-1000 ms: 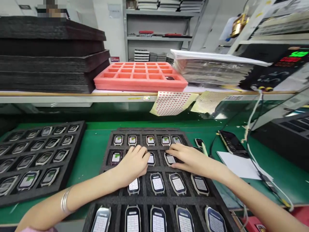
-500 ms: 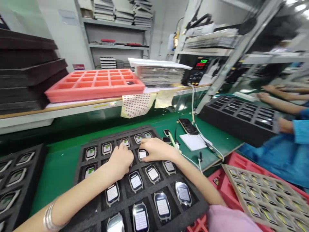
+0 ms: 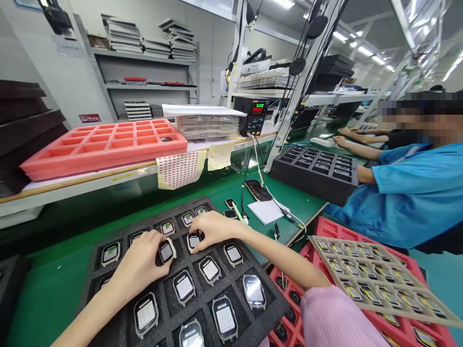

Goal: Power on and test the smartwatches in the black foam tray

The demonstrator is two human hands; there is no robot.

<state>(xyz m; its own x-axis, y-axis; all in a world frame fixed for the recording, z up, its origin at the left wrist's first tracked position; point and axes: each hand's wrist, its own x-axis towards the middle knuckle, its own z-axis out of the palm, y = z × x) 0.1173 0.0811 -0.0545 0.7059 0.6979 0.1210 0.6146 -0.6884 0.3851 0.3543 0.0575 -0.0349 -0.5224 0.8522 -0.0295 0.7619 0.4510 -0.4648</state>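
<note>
A black foam tray (image 3: 249,323) holds several square smartwatch cases with lit screens and no straps, one per compartment. My left hand (image 3: 144,255) pinches a smartwatch (image 3: 167,250) by its edges, thumb below and fingers above, and the watch is tilted at its compartment. My right hand (image 3: 213,228) has its thumb and fingers closed around another smartwatch (image 3: 193,241), one compartment to the right. Whether that watch is off the tray floor I cannot tell. Back-row watches show green on their screens; nearer ones show white pages of text.
Behind the tray runs a shelf with a red foam tray (image 3: 108,144) and a power supply (image 3: 255,115). A phone (image 3: 258,190), white pad (image 3: 265,211) and cables lie right. Red trays (image 3: 318,226) stand at lower right; a person in blue (image 3: 415,178) sits beyond.
The view has swung to the right, so the bench things appear further left. My left hand has shifted on its watch, which now shows tilted between the fingers. My right hand stays at its watch.
</note>
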